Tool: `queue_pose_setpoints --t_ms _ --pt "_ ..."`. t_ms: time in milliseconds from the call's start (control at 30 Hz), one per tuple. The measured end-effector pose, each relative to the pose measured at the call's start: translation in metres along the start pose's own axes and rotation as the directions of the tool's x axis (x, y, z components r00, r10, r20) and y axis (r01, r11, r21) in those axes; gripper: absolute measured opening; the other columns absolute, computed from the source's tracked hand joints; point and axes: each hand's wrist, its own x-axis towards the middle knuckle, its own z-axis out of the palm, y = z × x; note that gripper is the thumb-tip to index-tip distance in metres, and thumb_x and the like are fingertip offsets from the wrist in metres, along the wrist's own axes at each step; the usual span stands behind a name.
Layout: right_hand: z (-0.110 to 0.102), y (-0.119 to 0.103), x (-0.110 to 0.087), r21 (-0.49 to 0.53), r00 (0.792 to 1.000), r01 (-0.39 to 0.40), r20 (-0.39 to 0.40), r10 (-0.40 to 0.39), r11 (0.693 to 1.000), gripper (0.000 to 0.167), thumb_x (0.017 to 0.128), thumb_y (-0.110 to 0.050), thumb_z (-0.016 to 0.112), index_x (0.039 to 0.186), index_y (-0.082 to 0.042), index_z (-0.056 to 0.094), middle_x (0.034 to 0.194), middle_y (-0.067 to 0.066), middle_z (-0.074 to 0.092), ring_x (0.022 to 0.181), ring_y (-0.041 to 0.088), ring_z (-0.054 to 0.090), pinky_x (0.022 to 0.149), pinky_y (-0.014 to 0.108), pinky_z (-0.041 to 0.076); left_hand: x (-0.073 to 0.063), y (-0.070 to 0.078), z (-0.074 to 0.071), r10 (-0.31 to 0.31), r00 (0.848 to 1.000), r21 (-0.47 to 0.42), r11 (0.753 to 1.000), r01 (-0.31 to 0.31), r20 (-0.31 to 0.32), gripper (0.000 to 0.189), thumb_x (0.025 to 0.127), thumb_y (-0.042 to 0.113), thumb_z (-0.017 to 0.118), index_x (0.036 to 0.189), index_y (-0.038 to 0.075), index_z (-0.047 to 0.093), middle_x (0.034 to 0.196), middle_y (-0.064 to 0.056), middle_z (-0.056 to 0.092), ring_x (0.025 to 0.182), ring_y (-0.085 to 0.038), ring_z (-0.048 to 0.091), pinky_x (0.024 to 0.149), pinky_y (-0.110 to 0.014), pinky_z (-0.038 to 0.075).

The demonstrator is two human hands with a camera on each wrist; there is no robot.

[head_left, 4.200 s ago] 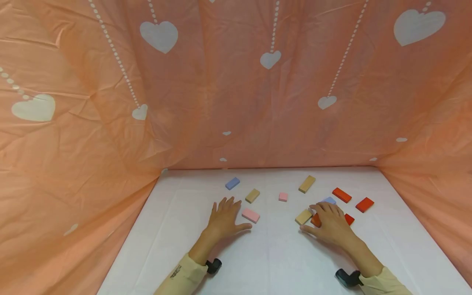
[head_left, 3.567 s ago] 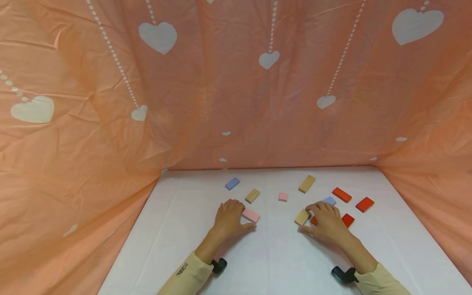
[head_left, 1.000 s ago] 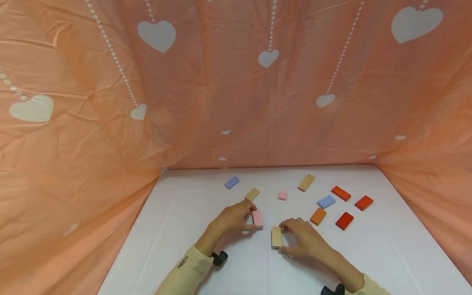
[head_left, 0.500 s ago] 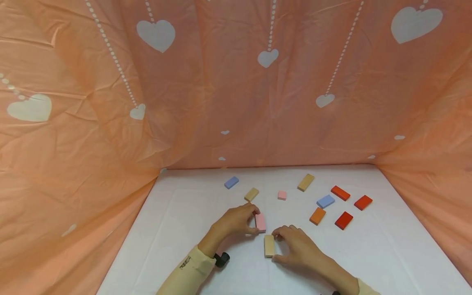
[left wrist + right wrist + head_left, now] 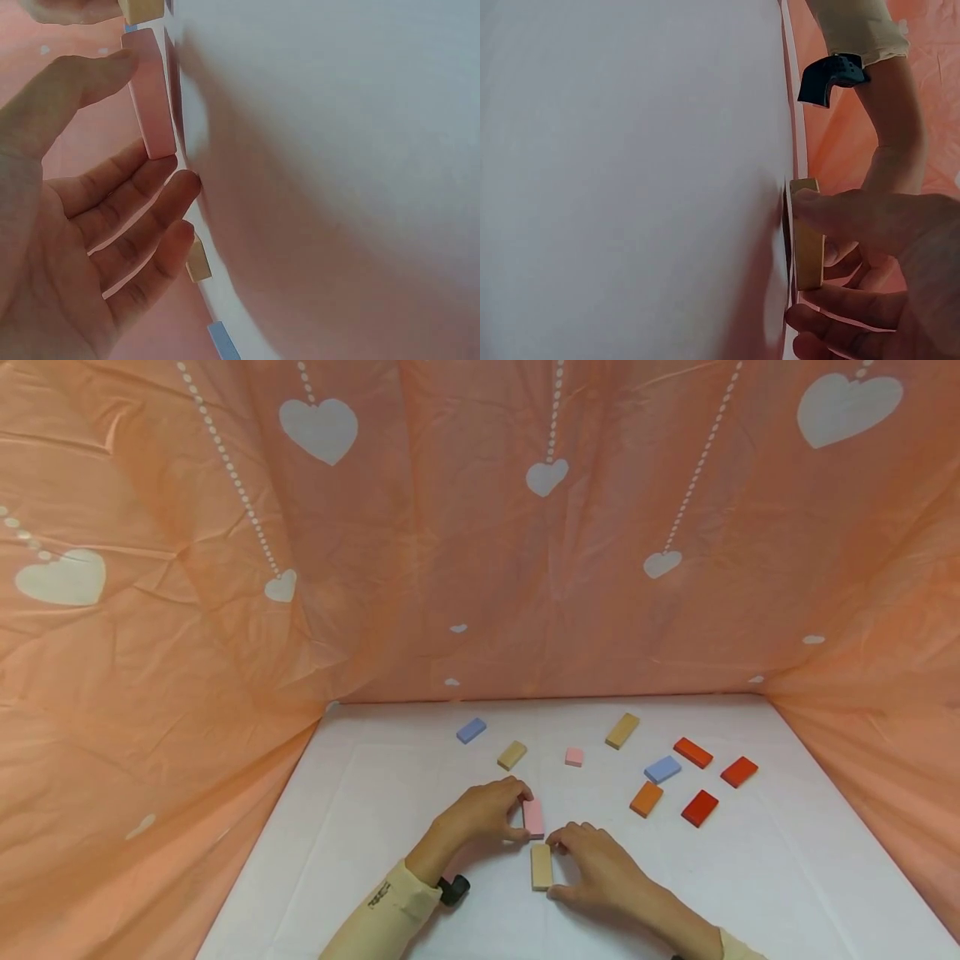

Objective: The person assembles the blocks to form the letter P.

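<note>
My left hand (image 5: pixel 487 812) pinches a pink rectangular block (image 5: pixel 533 819) by its two ends, thumb at the near end and fingers at the far end. Just below it in the head view, a tan wooden block (image 5: pixel 541 867) is held the same way between the thumb and fingers of my right hand (image 5: pixel 600 870). The two blocks stand nearly end to end, with a narrow gap between them. In the left wrist view the pink block (image 5: pixel 150 94) spans from thumb to fingertips. The right wrist view shows the tan block (image 5: pixel 808 236) between thumb and fingers, close to the tabletop.
On the white table (image 5: pixel 360 827) lie a blue block (image 5: pixel 471 731), a tan block (image 5: pixel 512 755), a small pink block (image 5: pixel 574 757) and another tan block (image 5: pixel 622 731). Rightward are a blue block (image 5: pixel 663 769), an orange block (image 5: pixel 646 799) and several red blocks (image 5: pixel 700 808). An orange curtain (image 5: pixel 480 568) surrounds the table.
Both hands have taken hold of their blocks and turned them lengthwise away from me. The tan block came left and nearer; the pink one moved slightly right and nearer, bringing them together.
</note>
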Motion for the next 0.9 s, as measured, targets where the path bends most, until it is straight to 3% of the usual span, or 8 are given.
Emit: queue_pose_setpoints --t_ms 367,900 --pt "0.0035 -0.0043 -0.0012 -0.069 1.000 0.020 -0.001 -0.020 0.997 0.057 0.076 -0.039 0.097 0.120 -0.014 0.071 0.105 -0.009 0.061 0.093 0.009 0.054 0.082 0.035 0.053 -0.0018 0.0048 0.0013 -0.016 1.000 0.047 0.999 0.016 0.008 0.053 0.084 0.037 0.093 0.126 0.017 0.068 0.115 0.005 0.068 0.101 -0.010 0.064 0.087 -0.029 0.056" --pt "-0.0011 -0.0034 -0.0061 -0.009 1.000 -0.010 0.000 0.010 1.000 0.051 0.079 -0.043 0.095 0.113 -0.016 0.068 0.106 -0.009 0.060 0.095 0.009 0.056 0.086 0.038 0.056 -0.0026 0.0064 0.0010 -0.074 0.997 0.019 0.997 0.073 0.009 0.046 0.086 0.041 0.092 0.118 0.017 0.069 0.109 0.006 0.067 0.097 -0.011 0.064 0.083 -0.031 0.055"
